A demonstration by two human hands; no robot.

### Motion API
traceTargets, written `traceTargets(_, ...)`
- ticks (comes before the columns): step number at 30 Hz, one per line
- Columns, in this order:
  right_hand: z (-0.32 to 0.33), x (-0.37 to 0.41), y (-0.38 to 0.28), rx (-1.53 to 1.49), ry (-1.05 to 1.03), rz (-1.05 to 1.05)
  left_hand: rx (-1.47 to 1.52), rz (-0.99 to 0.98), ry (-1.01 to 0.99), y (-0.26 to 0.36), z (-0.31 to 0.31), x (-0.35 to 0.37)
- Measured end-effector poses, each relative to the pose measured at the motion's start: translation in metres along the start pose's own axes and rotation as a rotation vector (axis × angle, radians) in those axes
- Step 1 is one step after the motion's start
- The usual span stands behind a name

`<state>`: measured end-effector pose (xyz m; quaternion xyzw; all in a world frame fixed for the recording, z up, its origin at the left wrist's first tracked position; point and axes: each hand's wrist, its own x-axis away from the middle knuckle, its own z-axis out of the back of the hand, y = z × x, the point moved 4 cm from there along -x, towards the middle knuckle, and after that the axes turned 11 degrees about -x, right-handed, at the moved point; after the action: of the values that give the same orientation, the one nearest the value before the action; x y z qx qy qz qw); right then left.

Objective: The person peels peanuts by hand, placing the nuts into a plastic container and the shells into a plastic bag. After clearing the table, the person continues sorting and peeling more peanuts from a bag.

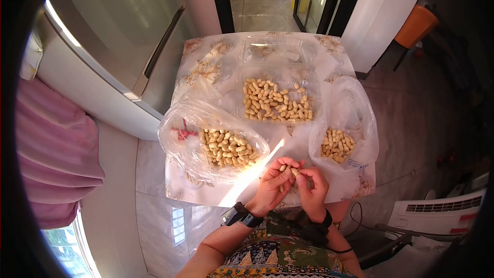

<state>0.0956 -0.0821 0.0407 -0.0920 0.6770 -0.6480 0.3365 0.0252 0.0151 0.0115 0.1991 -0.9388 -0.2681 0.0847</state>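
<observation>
Near the table's front edge, my left hand (271, 185) and my right hand (313, 186) meet, their fingers closed around peanuts (295, 172). Another peanut shows at my left fingertips. To the left lies a clear plastic bag (180, 149) with many unshelled peanuts (226, 148) and something red inside. A second clear bag (363, 123), on the right, holds a smaller heap of peanuts (337, 144). Beyond my hands, a clear plastic box (314, 80) contains a layer of peanuts (278, 104), its transparent lid (272, 49) at the back.
The table (339, 190) has a flowered cover. A fridge (128, 20) stands at the left, above a pink cloth (56, 149). An orange stool (417, 25) is at the back right. A white appliance (432, 216) stands at the lower right.
</observation>
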Motion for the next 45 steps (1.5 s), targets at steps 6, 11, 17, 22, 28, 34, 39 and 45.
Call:
traceTargets(6,0.001,-0.001,-0.001,0.019,-0.046,-0.051,-0.033,-0.029,0.0,0.0,-0.001,0.001)
traceTargets(11,-0.001,-0.005,-0.008,0.023,-0.078,-0.01,-0.014,-0.067,-0.029,-0.003,0.002,0.001)
traceTargets(17,-0.003,-0.007,-0.014,0.018,-0.172,0.026,0.006,0.004,0.026,-0.002,0.002,0.002)
traceTargets(22,-0.004,-0.005,-0.009,0.029,-0.153,0.029,0.024,-0.024,-0.003,-0.002,-0.001,0.001)
traceTargets(28,-0.004,-0.005,-0.008,0.019,-0.142,0.015,0.088,0.012,0.017,-0.001,0.004,0.0)
traceTargets(34,-0.004,-0.005,-0.009,0.044,-0.142,0.03,0.1,0.005,-0.001,-0.002,0.004,-0.001)
traceTargets(39,-0.005,-0.005,-0.01,0.052,-0.143,0.03,0.111,0.0,-0.01,-0.003,0.005,-0.001)
traceTargets(45,-0.006,-0.005,-0.009,0.066,-0.141,0.043,0.128,0.0,0.009,-0.002,0.005,-0.001)
